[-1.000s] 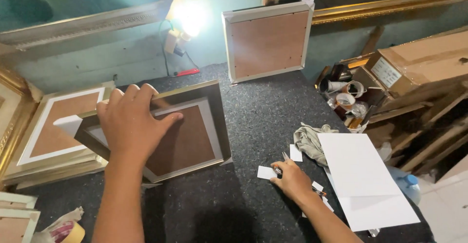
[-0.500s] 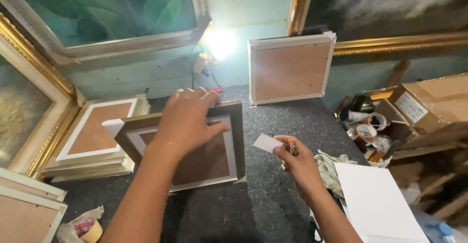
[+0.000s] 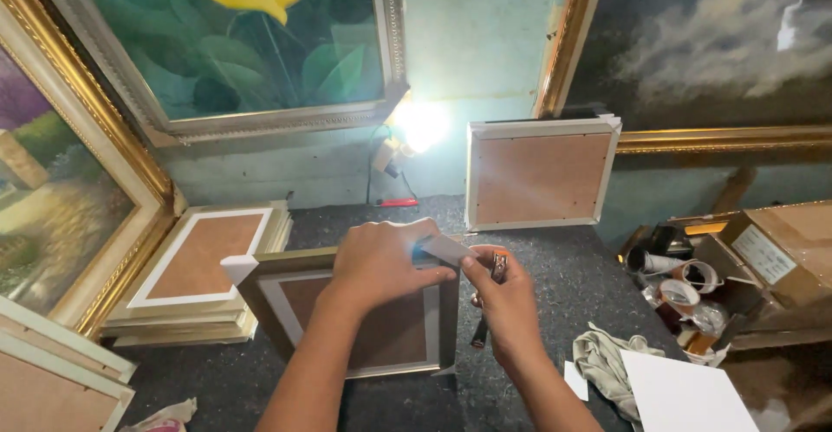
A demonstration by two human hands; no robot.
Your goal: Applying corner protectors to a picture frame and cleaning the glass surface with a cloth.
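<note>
A dark picture frame lies face down on the speckled table, its brown backing board up. My left hand rests on the frame's far right corner, fingers curled over its edge. My right hand holds a small white paper piece at that same corner, and also grips a small tool with an orange and metal body. Both hands meet above the corner.
A stack of face-down frames lies at left. A white-edged frame leans on the back wall beside a bright lamp. Large gilt paintings stand around. Tape rolls, boxes, a rag and white sheets sit at right.
My right hand lifted the white paper piece from the table and brought it to the frame's corner. My left hand slid to that corner to meet it. The view tilted up.
</note>
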